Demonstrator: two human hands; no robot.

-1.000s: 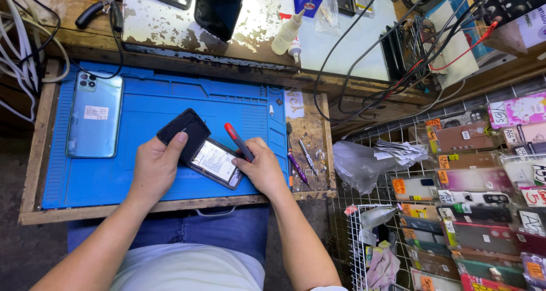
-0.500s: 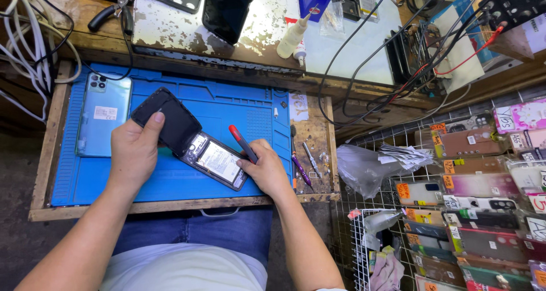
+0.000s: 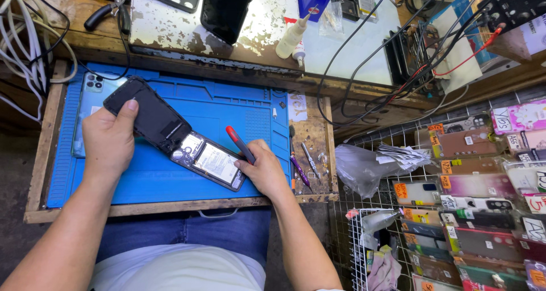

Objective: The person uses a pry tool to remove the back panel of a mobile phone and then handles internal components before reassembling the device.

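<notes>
- Left hand (image 3: 108, 146) grips a black back cover (image 3: 145, 116), thumb on its upper face and fingers curled under its near edge, holding it tilted up and away from the opened phone (image 3: 209, 164).
- Right hand (image 3: 264, 170) is closed around a red-handled tool (image 3: 240, 144), and its fingertips also pin the phone's right end down onto the blue work mat (image 3: 227, 106).
- Between the two hands the phone lies face down with its insides showing: a pale battery toward the right hand, circuit parts toward the left.
- Beyond the left hand's knuckles, a light-blue phone (image 3: 91, 97) lies flat on the mat, partly hidden by the cover.
- Just right of the right hand, loose small tools (image 3: 304, 164) sit on the bare wooden edge of the bench.
- To do this step well, the cover seems best lifted slowly and evenly from one end, while the right hand keeps the phone flat and steady.
- Whether the cover's lower corner still touches the phone cannot be told, so a gentle pull is the safer judgement.
</notes>
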